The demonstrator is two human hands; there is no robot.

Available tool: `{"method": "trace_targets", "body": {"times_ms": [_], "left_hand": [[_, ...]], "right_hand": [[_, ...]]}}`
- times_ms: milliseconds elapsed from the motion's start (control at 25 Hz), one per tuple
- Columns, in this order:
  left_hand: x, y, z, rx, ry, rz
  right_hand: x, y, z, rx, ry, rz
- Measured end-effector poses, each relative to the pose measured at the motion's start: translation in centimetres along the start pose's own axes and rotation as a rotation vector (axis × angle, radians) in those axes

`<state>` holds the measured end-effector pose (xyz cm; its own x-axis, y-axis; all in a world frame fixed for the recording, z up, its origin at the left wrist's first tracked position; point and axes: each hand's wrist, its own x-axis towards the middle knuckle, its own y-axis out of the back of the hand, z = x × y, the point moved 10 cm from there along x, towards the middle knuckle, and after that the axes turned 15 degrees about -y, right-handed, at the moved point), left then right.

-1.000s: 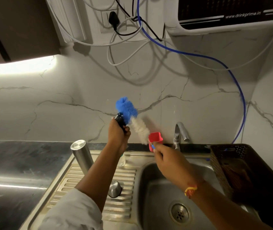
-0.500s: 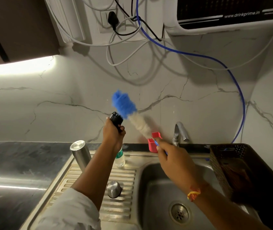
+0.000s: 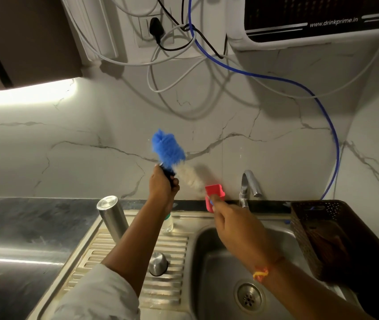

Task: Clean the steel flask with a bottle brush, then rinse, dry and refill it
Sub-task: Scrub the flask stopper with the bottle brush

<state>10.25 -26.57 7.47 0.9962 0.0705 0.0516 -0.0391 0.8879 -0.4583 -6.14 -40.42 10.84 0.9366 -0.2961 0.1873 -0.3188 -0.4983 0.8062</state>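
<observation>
The steel flask point(image 3: 112, 217) stands upright without its cap on the sink's drainboard point(image 3: 114, 248). Its steel cap point(image 3: 158, 263) lies on the drainboard ridges nearer me. My left hand point(image 3: 162, 189) grips a clear bottle with a black top point(image 3: 168, 174), held up by the wall. My right hand point(image 3: 231, 224) holds the handle of the bottle brush point(image 3: 189, 179), which has a red guard point(image 3: 215, 192), white bristles and a blue tip point(image 3: 167, 147). The blue tip touches the bottle's black top.
A steel sink basin point(image 3: 209, 262) with a drain point(image 3: 249, 296) lies below my right hand, with the tap point(image 3: 247, 183) behind it. A dark perforated basket point(image 3: 322, 227) sits at the right. Dark countertop point(image 3: 22, 227) extends left. Cables hang on the marble wall.
My left hand and the bottle shifted slightly right, so the black top now sits against the blue brush tip. The flask and cap have not moved.
</observation>
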Motion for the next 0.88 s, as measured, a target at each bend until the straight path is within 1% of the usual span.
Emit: {"method": "trace_targets", "body": {"times_ms": [80, 120, 200, 280, 320, 400, 480, 520, 640, 760, 840, 880], "left_hand": [[-0.6, -1.2, -0.5, 0.024, -0.005, -0.055], [-0.6, -1.5, -0.3, -0.006, 0.004, -0.060], [0.4, -0.9, 0.9, -0.086, 0.009, -0.008], [0.9, 0.0, 1.7, -0.098, 0.001, 0.030], [0.7, -0.2, 1.5, -0.079, 0.001, 0.012], [-0.4, -1.4, 0.4, -0.014, 0.002, -0.045], [-0.9, -2.1, -0.1, -0.006, -0.023, -0.068], [-0.7, -2.2, 0.4, -0.049, -0.036, -0.075], [1.0, -1.3, 1.1, -0.227, 0.007, -0.040], [1.6, 0.3, 0.4, -0.246, 0.046, 0.032], [1.7, 0.8, 0.3, -0.226, 0.044, 0.031], [1.5, 0.8, 0.4, -0.205, 0.036, 0.022]], "right_hand": [[1.9, 1.1, -0.4, -0.008, -0.005, 0.085], [2.2, 1.2, -0.5, -0.010, 0.001, 0.093], [1.5, 0.5, -0.6, -0.015, 0.038, 0.054], [0.0, -0.1, -0.6, -0.016, 0.046, -0.013], [0.2, 0.1, -0.5, -0.003, 0.046, -0.001], [1.7, 1.0, -0.8, 0.015, 0.050, 0.081], [2.2, 1.1, -1.6, 0.026, 0.061, 0.079], [1.9, 0.9, -1.8, 0.028, 0.071, 0.066], [0.5, 0.9, -1.0, 0.023, 0.060, 0.064], [0.7, 2.4, 1.4, 0.127, -0.046, 0.113], [0.2, 2.4, 1.5, 0.091, -0.039, 0.114], [-0.2, 2.0, 1.2, 0.072, -0.018, 0.088]]}}
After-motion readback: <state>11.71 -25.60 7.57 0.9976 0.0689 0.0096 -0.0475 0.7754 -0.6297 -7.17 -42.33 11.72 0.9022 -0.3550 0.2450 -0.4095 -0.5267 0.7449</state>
